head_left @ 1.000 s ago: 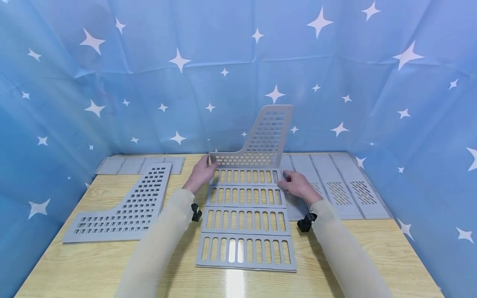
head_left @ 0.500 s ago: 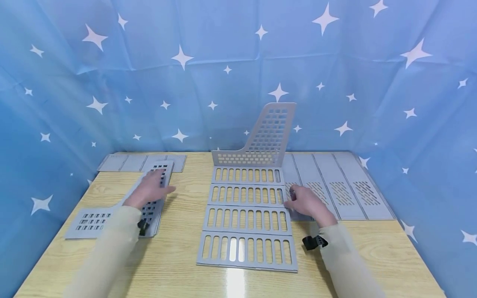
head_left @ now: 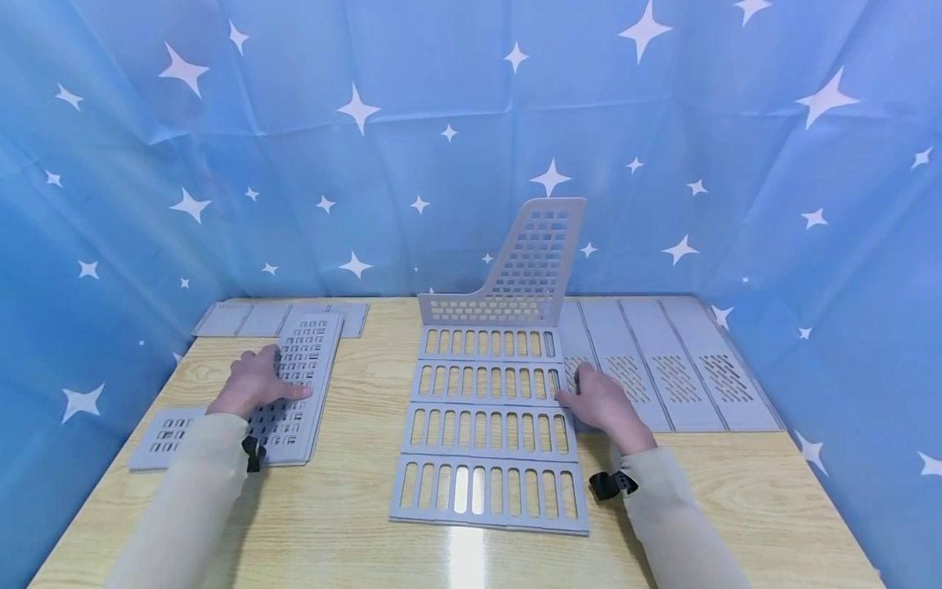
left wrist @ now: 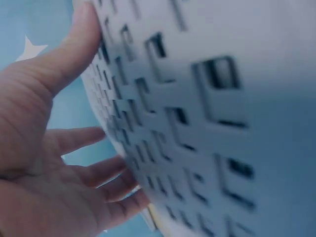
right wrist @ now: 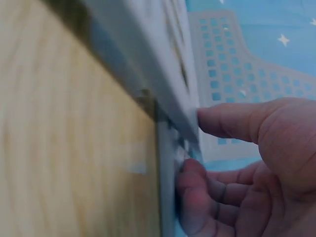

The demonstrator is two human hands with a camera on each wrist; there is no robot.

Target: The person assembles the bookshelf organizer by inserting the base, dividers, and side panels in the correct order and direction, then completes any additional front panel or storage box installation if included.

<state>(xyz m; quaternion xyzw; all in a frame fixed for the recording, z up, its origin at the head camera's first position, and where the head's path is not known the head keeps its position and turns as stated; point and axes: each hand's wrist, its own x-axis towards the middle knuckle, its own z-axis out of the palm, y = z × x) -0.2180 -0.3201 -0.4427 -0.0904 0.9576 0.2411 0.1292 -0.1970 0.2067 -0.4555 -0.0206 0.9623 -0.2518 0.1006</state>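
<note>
A grey L-shaped lattice panel [head_left: 324,376] lies on the left of the table. Its holes are out of line with a layer under it. My left hand [head_left: 253,384] is at its inner edge, thumb stretched over the face; in the left wrist view the fairly straight fingers reach the rim of the panel [left wrist: 281,113]. In the middle lies a slotted grey panel [head_left: 486,406] in hinged-looking sections, with an upright L-shaped lattice panel [head_left: 571,245] at its far end. My right hand [head_left: 599,401] pinches the slotted panel's right edge, thumb on top, fingers curled below.
Grey folding panels with slanted slots [head_left: 688,335] lie behind and beyond my right hand. Another flat grey panel [head_left: 253,321] lies at the back left, partly under the L-shaped one. A blue starred curtain [head_left: 434,74] surrounds the wooden table [head_left: 353,507].
My left hand has left the upright panel's near end and moved left to the flat lattice panel. My right hand has slid nearer along the slotted panel's edge. The upright panel stays standing.
</note>
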